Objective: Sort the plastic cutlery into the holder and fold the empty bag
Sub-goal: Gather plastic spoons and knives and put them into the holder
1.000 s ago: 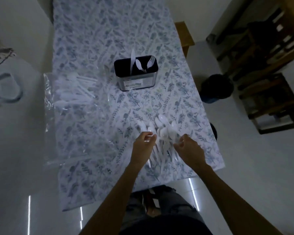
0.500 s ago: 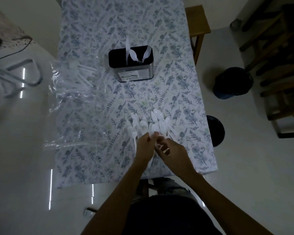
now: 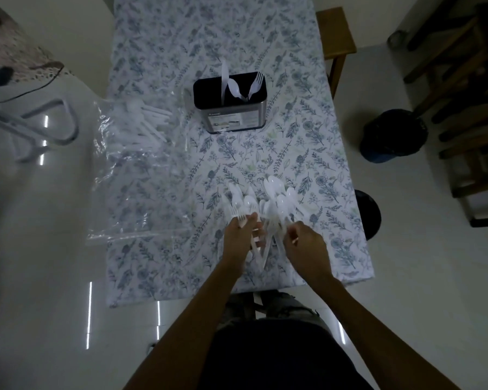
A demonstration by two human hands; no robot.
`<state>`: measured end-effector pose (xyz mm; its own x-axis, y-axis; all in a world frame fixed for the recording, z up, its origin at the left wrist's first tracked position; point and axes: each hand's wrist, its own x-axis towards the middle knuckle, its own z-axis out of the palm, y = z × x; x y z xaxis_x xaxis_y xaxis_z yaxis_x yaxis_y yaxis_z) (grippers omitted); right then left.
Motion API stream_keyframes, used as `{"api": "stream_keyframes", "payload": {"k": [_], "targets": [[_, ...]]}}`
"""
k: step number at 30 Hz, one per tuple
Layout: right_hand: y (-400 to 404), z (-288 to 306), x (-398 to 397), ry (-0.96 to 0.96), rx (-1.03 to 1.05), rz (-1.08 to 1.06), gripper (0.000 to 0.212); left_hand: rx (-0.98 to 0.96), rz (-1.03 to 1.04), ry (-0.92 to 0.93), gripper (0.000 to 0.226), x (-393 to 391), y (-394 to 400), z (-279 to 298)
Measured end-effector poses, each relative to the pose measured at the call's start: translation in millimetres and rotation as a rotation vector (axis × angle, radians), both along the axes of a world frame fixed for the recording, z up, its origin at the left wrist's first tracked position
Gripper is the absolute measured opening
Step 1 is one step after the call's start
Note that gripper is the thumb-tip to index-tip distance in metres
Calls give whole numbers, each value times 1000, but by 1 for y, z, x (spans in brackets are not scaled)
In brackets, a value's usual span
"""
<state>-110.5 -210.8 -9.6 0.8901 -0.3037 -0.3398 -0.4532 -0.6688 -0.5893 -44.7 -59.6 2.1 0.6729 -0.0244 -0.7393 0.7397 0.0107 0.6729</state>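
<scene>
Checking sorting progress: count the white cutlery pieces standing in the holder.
3 visible in the holder: a knife at the left, a spoon beside it near the middle, and a fork at the right. The dark interior may hide others.

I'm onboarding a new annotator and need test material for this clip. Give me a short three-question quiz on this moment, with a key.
1. True or false: the holder already contains some cutlery.
2. On which side of the holder, as the person sees it, does the plastic bag lie: A) left, B) right, C) behind?
3. What are the left hand and right hand working in?

Key
1. True: a knife, a spoon and a fork stand in it.
2. A, left; white cutlery still lies inside the bag.
3. The loose cutlery pile near the table's front edge; each exact grip is too blurred to tell.
</scene>
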Motion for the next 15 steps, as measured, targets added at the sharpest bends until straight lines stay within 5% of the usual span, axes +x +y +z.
{"api": "stream_keyframes", "payload": {"k": [4, 10, 15], "targets": [[35, 18, -2, -123, 272, 37, 6, -93, -56, -50, 27, 7, 11, -2], [58, -1, 6, 115, -29, -137, 30, -7, 36, -155, 6, 24, 58, -21], [66, -6, 0, 109, -38, -217, 13, -9, -52, -94, 13, 30, 80, -30]]}}
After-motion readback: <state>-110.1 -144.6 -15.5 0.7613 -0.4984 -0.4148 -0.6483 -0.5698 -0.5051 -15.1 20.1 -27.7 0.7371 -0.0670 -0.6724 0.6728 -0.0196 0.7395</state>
